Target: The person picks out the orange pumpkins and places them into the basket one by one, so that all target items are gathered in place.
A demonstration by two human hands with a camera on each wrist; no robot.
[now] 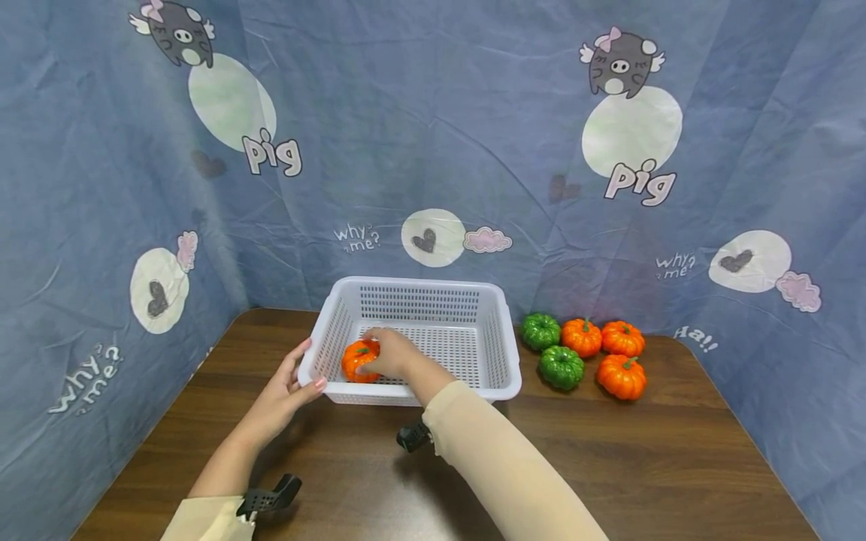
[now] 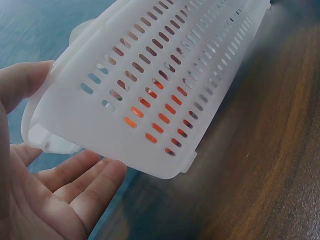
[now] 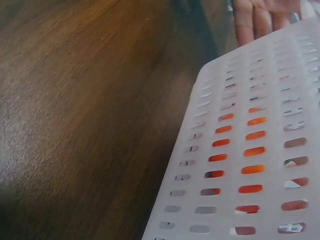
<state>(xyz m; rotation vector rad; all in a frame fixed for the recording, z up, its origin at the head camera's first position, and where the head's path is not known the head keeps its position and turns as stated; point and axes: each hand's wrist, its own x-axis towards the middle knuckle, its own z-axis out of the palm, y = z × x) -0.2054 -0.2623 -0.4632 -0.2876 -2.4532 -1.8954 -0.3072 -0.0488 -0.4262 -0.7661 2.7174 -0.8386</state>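
Observation:
A small orange pumpkin sits in the left front part of a white perforated plastic basket. My right hand reaches over the front rim and grips the pumpkin from above and the right side. My left hand holds the basket's left front corner. In the left wrist view its thumb lies on the rim and its fingers touch the end wall. Through the slots of the basket wall in the right wrist view, the orange pumpkin shows, while the right hand is mostly hidden there.
Right of the basket, several pumpkins stand on the brown wooden table: two green ones, the front one near the basket, and three orange ones, the front one farthest forward. A blue patterned cloth hangs behind the table.

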